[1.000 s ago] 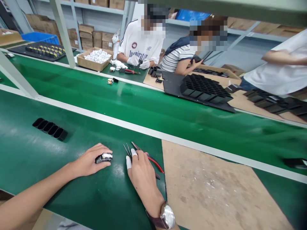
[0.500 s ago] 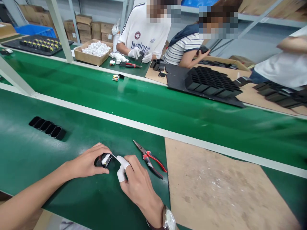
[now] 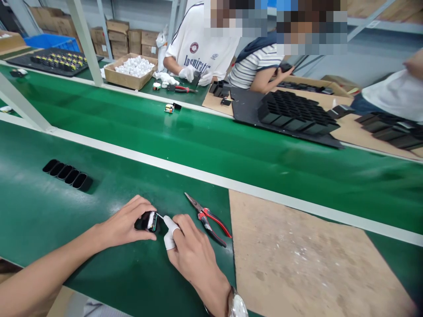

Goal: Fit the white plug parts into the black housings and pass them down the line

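My left hand [image 3: 128,222] holds a small black housing [image 3: 142,222] between thumb and fingers. At its open right side a circuit board [image 3: 153,222] with white material shows. My right hand [image 3: 190,246], with white covers on thumb and index finger, pinches a thin pale tool [image 3: 160,215] whose end touches the upper edge of the housing. Just right of that hand lie needle-nose pliers [image 3: 208,218] with red and black handles, slightly apart. A row of several black empty cases [image 3: 68,174] rests to the left on the green table [image 3: 109,189].
Cardboard sheet [image 3: 317,259] on the right. Beyond a white rail [image 3: 148,167], a green belt [image 3: 214,145] carries a small board [image 3: 169,108]. Across it, people work beside black cases [image 3: 297,112], a box of white pieces [image 3: 130,72] and a tray of parts [image 3: 56,61].
The view has shifted slightly. The housing in my left hand has turned a little, showing more green board edge. The small board on the belt has moved right.
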The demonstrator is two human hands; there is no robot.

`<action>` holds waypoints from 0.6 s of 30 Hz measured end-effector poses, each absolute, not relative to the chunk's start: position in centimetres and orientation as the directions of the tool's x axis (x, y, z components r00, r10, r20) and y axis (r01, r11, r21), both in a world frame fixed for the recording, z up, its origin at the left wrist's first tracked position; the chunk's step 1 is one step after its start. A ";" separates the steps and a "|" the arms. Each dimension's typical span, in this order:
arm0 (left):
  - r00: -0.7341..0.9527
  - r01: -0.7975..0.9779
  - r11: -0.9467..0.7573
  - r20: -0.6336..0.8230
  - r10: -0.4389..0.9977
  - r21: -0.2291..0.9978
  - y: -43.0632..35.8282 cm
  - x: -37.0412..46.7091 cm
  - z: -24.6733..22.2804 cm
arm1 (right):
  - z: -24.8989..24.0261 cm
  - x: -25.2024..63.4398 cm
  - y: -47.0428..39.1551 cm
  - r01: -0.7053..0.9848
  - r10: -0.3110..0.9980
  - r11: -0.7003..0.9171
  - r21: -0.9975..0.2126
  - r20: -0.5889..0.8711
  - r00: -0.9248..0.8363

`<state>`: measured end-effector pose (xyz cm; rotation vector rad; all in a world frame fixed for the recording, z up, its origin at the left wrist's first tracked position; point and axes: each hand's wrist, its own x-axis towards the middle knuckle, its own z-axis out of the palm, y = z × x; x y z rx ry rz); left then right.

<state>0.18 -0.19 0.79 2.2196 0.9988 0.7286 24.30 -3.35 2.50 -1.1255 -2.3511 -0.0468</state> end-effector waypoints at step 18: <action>0.619 0.374 -0.571 0.261 0.740 0.731 -0.1 -0.1 0.3 | 3.0 25.0 -3.0 0.662 0.627 0.740 -0.116 0.475 -0.618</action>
